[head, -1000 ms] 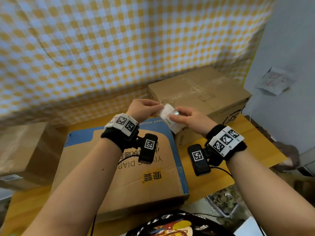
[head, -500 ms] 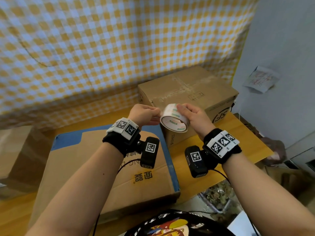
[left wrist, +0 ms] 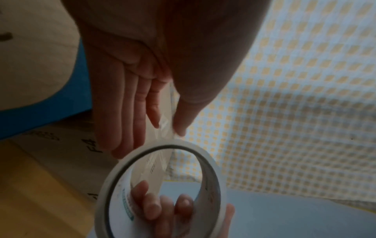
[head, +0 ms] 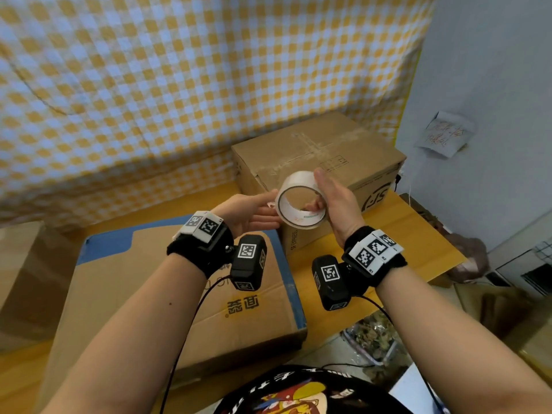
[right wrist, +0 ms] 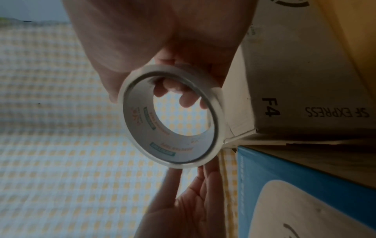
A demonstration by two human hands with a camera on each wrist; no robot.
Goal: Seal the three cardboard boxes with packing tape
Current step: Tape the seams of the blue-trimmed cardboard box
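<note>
A roll of clear packing tape (head: 298,178) is held in the air above the gap between two boxes, its open core facing me. My right hand (head: 319,192) grips it, fingers (left wrist: 150,207) through the core and thumb on the outer face. My left hand (head: 270,201) pinches the tape's loose end (left wrist: 164,125) between thumb and forefinger, just left of the roll (right wrist: 142,128). A brown SF Express box (head: 322,150) stands behind. A blue-and-brown box (head: 134,288) lies under my left forearm. A third brown box (head: 21,264) sits at the far left.
The boxes rest on a yellow table (head: 403,234), backed by a yellow checked cloth (head: 179,85). A grey wall with a paper note (head: 445,135) is to the right. A clear container of dried stuff (head: 373,336) sits below the table's front edge.
The roll has been turned from edge-on until its core faces me. My left fingers have straightened and now pinch the loose end. Both hands have shifted right in the view.
</note>
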